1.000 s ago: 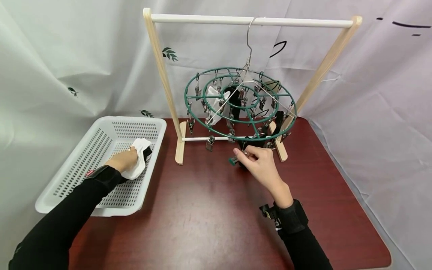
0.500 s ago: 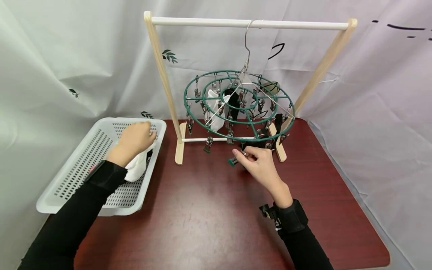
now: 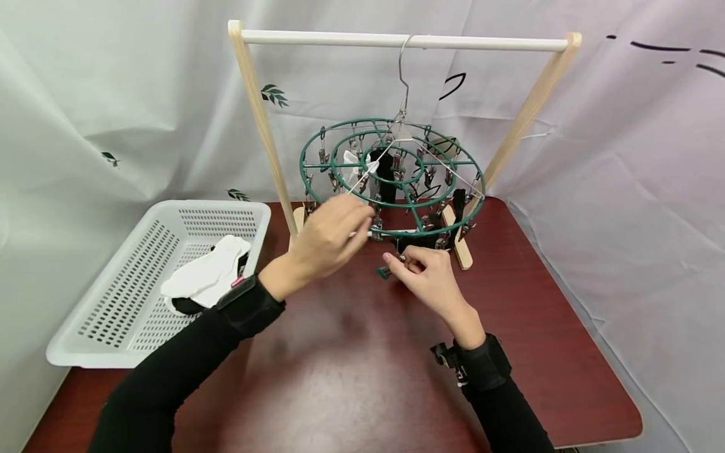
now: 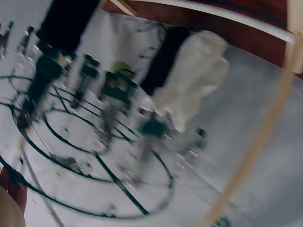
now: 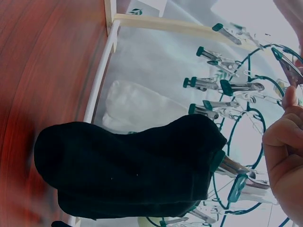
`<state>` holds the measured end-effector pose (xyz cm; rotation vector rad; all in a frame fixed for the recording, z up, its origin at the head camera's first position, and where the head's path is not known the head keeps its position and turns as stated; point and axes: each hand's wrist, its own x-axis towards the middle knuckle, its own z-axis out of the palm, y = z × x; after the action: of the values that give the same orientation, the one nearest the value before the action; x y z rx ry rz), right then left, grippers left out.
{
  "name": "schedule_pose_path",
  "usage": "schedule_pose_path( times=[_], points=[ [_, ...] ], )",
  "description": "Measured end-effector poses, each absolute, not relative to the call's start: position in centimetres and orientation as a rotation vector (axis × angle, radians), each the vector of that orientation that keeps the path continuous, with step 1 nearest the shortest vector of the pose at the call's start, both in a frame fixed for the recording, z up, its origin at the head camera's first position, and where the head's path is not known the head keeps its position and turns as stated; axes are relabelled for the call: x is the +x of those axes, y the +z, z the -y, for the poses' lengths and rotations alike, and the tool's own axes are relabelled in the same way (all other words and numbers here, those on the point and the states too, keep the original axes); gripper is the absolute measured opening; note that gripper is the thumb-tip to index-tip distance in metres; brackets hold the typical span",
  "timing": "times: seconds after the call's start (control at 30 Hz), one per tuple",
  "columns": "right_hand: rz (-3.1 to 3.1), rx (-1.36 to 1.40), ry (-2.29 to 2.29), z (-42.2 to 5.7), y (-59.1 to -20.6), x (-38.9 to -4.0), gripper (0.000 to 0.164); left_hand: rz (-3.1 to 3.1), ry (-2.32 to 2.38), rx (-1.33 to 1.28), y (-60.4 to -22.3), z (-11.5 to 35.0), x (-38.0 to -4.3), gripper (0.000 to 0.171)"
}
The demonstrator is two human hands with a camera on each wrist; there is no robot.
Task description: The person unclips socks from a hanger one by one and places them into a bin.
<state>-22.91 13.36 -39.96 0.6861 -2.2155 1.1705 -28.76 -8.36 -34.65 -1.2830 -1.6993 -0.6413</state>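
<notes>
A round green clip hanger (image 3: 421,231) hangs by its hook. At its front, my right hand (image 3: 427,277) pinches a metal clip (image 3: 385,272) with green tips between thumb and index finger. My left hand (image 3: 331,236) is beside the hanger's left front rim, fingers loosely bent, nothing visible in them, and it hides part of the rim and clips. A black sock (image 5: 128,165) dangles from clips close to my right hand in the right wrist view. Behind, a white sock (image 4: 194,78) and another black sock (image 4: 163,59) hang side by side in the blurred left wrist view.
A white perforated basket (image 3: 119,251) stands at the left, with white socks (image 3: 204,270) and dark pieces in it. The wooden rack (image 3: 257,100) with its white top bar (image 3: 334,39) carries the hanger. A reddish-brown table (image 3: 323,377) lies beneath, and a pale curtain (image 3: 141,94) hangs behind.
My left hand has come up out of the basket, leaving the white sock there, and moved right to the hanger. The right hand keeps its pinch on the clip.
</notes>
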Motion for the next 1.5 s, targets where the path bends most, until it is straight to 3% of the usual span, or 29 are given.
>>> schedule_pose_path(
  times=[0.3, 0.53, 0.73, 1.17, 1.37, 1.5],
  points=[
    [2.217, 0.706, 1.156, -13.1, -39.9, -22.8, 0.048, 1.796, -0.535, -1.373, -35.1, 6.8, -28.4, 0.021],
    [2.137, 0.742, 1.154, -13.9, -39.8, -22.1, 0.038, 1.824, -0.589, -1.333, -35.3, 7.8, -28.8, 0.022],
    [1.963, 0.508, 1.119, -15.8, -39.4, -22.0, 0.040, 1.829, -0.659, -1.353, -35.4, 8.7, -29.5, 0.022],
    [2.238, 0.246, 1.208, -15.7, -39.5, -23.0, 0.017, 1.818, -0.716, -1.346, -35.3, 9.7, -30.8, 0.023],
    [2.444, 0.266, 1.146, -14.9, -39.2, -24.6, 0.046, 1.805, -0.731, -1.334, -35.0, 9.9, -30.9, 0.024],
    [2.442, 0.332, 1.089, -14.5, -39.1, -25.2, 0.038, 1.791, -0.742, -1.318, -34.8, 9.6, -30.7, 0.024]
  ],
)
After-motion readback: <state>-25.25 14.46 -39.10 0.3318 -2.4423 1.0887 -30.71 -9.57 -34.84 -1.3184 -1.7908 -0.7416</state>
